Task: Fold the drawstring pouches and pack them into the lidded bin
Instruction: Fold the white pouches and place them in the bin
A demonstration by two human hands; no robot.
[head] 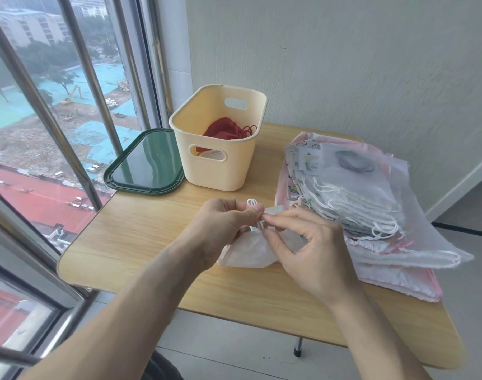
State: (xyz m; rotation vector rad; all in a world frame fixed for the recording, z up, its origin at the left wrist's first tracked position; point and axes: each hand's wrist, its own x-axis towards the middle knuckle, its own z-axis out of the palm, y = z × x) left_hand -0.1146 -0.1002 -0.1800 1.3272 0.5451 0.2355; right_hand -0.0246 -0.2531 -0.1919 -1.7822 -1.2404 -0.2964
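A white sheer drawstring pouch (248, 252) lies bunched on the wooden table (141, 242) in front of me. My left hand (223, 226) grips its gathered top, with a loop of the white cord sticking up above the fingers. My right hand (305, 242) pinches the cord right beside the left thumb. A cream bin (220, 171) with handle cut-outs stands open behind, holding a red pouch (223, 130). Its dark green lid (146, 163) lies flat to the bin's left. A pile of sheer and printed pouches (371, 204) sits at the right.
A window with metal bars runs along the table's left side. A pale wall stands behind the bin and pile. The table's front edge lies just below my forearms, with tiled floor and one table leg (297, 346) beneath.
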